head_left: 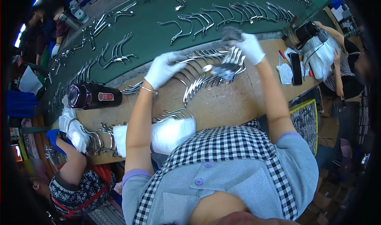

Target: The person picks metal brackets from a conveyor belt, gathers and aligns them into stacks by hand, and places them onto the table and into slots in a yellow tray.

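Note:
Shiny curved metal pieces (192, 84), like bent wrenches, lie in a row on the brown cardboard-covered bench edge in front of me. My left hand (160, 71), in a white glove, has its fingers closed around the upper ends of pieces at the row's left side. Gloved in white too, my right hand (251, 48) grips a dark grey cloth (232, 33) above the right end of the row. Below that hand, a bunch of metal pieces (234, 57) is smeared by motion, with a bluish-grey blurred patch (225, 72) across it.
More curved pieces (202, 22) stand in rows on the green worktop (147, 34). A black cylindrical flask (95, 97) lies at left; white wrapping (174, 134) sits near me. A phone (295, 69) and plastic bag (319, 56) are at right. Co-workers sit on both sides.

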`<state>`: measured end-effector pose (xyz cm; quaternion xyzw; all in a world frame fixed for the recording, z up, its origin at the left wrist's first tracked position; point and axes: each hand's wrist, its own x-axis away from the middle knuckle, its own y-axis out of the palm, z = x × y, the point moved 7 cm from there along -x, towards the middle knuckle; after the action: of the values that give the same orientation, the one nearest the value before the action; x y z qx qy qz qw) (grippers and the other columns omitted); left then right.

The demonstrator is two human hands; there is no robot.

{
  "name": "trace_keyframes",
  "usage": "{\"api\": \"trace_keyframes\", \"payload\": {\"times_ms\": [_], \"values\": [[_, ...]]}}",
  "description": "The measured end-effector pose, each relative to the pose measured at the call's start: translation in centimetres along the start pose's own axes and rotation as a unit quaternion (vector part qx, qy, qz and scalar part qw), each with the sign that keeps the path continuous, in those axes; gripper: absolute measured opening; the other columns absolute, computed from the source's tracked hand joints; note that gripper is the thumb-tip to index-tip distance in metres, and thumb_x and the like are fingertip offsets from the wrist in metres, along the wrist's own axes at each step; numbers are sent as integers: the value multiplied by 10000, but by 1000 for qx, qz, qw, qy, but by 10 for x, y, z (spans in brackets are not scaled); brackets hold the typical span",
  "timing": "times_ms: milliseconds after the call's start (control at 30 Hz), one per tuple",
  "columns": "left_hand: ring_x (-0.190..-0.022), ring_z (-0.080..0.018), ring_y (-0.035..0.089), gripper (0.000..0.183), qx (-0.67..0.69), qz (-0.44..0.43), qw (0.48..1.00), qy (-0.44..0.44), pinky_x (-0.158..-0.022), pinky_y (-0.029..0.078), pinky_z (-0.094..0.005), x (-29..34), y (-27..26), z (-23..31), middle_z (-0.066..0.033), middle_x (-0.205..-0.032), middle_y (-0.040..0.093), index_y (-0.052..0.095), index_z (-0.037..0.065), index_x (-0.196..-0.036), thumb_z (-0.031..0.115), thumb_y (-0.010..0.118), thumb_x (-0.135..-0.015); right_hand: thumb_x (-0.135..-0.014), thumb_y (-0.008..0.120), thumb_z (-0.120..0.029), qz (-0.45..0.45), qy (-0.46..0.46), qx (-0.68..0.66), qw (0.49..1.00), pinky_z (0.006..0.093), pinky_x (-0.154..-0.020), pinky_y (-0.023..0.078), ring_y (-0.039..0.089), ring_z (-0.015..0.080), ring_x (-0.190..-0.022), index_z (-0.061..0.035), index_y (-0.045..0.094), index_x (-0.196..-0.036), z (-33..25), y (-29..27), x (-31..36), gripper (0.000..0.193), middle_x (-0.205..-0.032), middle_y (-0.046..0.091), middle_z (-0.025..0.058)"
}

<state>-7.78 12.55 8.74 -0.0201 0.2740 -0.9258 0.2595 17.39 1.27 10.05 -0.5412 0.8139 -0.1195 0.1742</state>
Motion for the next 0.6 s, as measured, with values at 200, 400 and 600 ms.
{"api": "trace_keyframes", "payload": {"times_ms": [200, 400, 600], "values": [[-1007, -164, 607, 220, 29, 82, 996, -19, -896, 467, -272, 0, -22, -22, -94, -1132, 638, 662, -11, -1032, 112, 614, -856, -771, 648, -48, -64, 135, 141, 979, 296, -741, 485, 647, 189, -828, 20, 636, -1051, 38, -90, 12, 288, -906, 689, 120], [-1002, -188, 621, 248, -36, 91, 995, -14, -888, 471, -283, -2, -20, -28, -95, -1111, 650, 663, 17, -1047, 166, 625, -852, -784, 650, -159, -226, 84, 365, 899, 369, -771, 473, 623, 363, -846, -29, 602, -1133, 66, -71, 15, 375, -966, 642, 219], [-934, -137, 607, 290, 37, 101, 992, -64, -863, 464, -269, -3, -23, -28, -79, -1044, 668, 650, 15, -1080, 205, 625, -863, -755, 674, -271, -237, 88, 435, 864, 398, -782, 472, 613, 376, -869, -43, 638, -1063, 83, -73, -3, 385, -937, 634, 230]]}}
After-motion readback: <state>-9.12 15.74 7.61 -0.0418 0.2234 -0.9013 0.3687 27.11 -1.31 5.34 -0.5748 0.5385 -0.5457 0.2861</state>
